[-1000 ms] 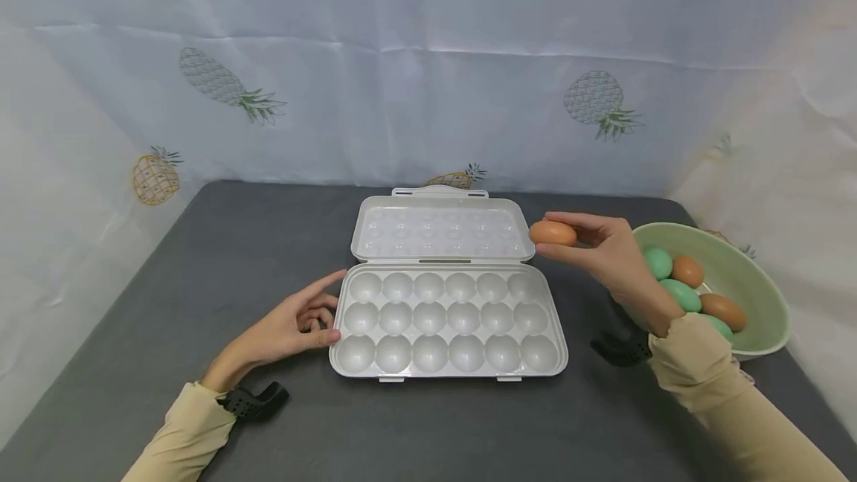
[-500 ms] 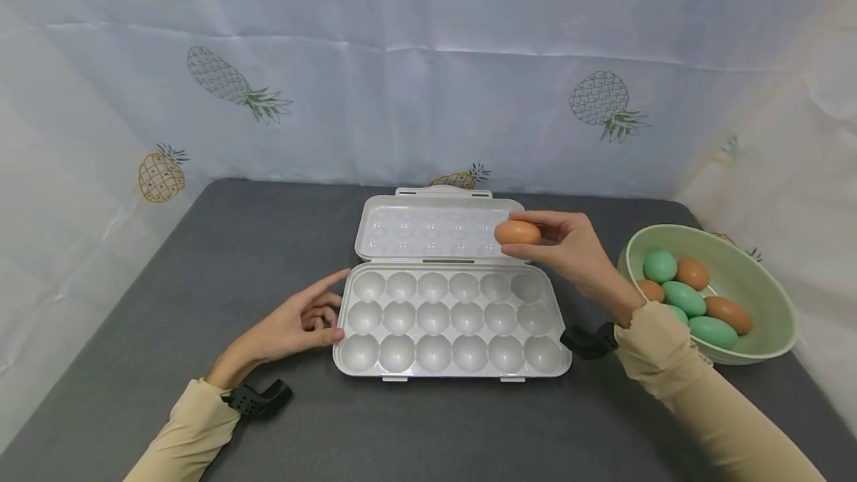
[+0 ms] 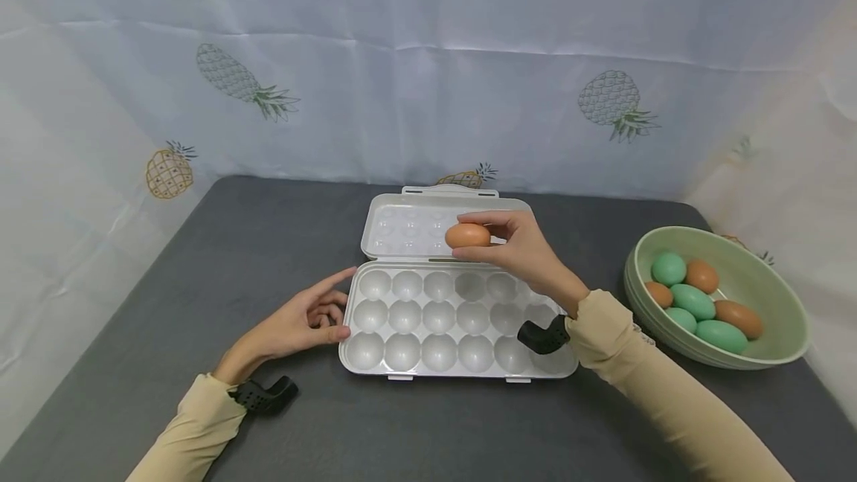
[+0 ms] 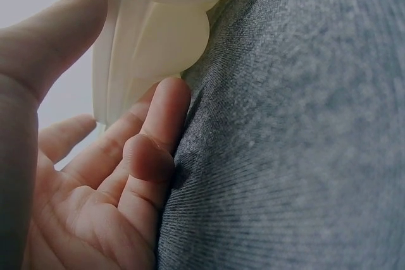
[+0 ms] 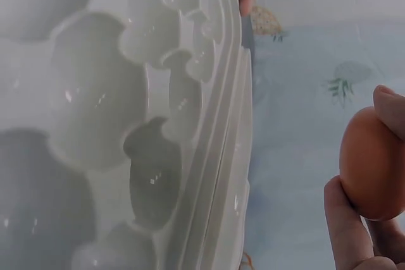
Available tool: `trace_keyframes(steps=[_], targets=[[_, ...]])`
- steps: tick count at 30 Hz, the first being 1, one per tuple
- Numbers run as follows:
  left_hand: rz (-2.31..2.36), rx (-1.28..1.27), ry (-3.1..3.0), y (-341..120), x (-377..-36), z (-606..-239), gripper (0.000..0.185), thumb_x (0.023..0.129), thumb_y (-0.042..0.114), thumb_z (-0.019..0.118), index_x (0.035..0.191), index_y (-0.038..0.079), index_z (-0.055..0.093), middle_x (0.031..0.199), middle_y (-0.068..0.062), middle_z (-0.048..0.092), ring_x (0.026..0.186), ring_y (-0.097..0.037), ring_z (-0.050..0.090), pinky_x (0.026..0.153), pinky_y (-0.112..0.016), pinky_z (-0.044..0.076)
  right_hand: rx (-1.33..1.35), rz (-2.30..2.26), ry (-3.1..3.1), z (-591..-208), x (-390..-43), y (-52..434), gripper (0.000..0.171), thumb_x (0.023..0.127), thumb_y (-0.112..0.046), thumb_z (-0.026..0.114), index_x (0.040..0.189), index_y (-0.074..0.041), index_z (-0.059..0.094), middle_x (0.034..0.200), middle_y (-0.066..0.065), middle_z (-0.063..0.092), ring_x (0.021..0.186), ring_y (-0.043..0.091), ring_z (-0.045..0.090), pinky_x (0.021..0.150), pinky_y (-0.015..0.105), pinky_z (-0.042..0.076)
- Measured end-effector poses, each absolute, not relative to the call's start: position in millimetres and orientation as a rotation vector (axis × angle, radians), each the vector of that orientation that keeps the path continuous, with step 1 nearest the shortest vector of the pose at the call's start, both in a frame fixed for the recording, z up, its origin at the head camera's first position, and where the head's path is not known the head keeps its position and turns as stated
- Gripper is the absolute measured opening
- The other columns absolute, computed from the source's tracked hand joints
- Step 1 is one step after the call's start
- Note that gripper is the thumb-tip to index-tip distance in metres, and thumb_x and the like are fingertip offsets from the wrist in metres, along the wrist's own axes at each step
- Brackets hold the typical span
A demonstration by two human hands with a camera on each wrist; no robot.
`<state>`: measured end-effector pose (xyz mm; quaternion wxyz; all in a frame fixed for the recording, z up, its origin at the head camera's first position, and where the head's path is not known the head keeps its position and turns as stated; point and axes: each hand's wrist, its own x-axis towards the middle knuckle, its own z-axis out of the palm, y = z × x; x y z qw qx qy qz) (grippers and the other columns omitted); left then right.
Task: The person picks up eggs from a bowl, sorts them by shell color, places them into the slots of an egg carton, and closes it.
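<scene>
While seen from head cam, nearest: beige sleeves w/ black wrist mounts, resting on dark grey cloth-covered table (image 3: 201, 259); knit weave visible in left wrist view. Left hand (image 3: 294, 322) flat on table at left end of egg tray (image 3: 462, 363), fingers relaxed, loosely spread, thumb tip and index touching tray's edge, gripping nothing. Tray white plastic, 3 rows of cups, all visible cups bare, lid (image 3: 408, 225) hinged open, lying flat behind. Right hand (image 3: 518, 248) hovering over tray's far row, approx mid-right, pinching brown egg (image 3: 467, 235) btw thumb and fingertips; egg in air above hinge line, not touching tray. Right wrist view confirms: egg clamped by thumb below, fingertip above. Far right, well apart from tray: pale green bowl (image 3: 770, 281) holding green and brown eggs (image 3: 696, 300). Beyond: table's far edge meets white backdrop sheet (image 3: 428, 58) w/ pineapple prints, creased, wrapping left and right sides too.
</scene>
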<state>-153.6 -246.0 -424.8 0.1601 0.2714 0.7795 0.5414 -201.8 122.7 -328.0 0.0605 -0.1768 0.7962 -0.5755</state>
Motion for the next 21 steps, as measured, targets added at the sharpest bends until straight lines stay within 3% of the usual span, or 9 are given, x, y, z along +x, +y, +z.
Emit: trace_keyframes(steps=[12, 21], targets=[[1.561, 0.747, 2.209, -245, -152, -422, 0.09, 0.094, 0.009, 0.074, 0.164, 0.008, 0.018, 0.124, -0.023, 0.064, 0.089, -0.007, 0.066, 0.072, -0.022, 0.052, -0.575, -1.71, 2.358, -338, -206, 86, 0.051, 0.078, -0.01, 0.089, 0.126, -0.012, 0.073, 0.125, 0.007, 0.073, 0.107, 0.017, 0.069, 0.091, 0.031, 0.056], [1.564, 0.737, 2.214, -244, -152, -419, 0.091, 0.093, 0.009, 0.075, 0.164, 0.007, 0.019, 0.122, -0.023, 0.065, 0.088, -0.006, 0.066, 0.071, -0.022, 0.052, -0.507, -1.69, 2.332, -342, -208, 68, 0.043, 0.074, -0.014, 0.092, 0.112, -0.011, 0.072, 0.105, 0.005, 0.076, 0.094, 0.015, 0.07, 0.082, 0.028, 0.055]])
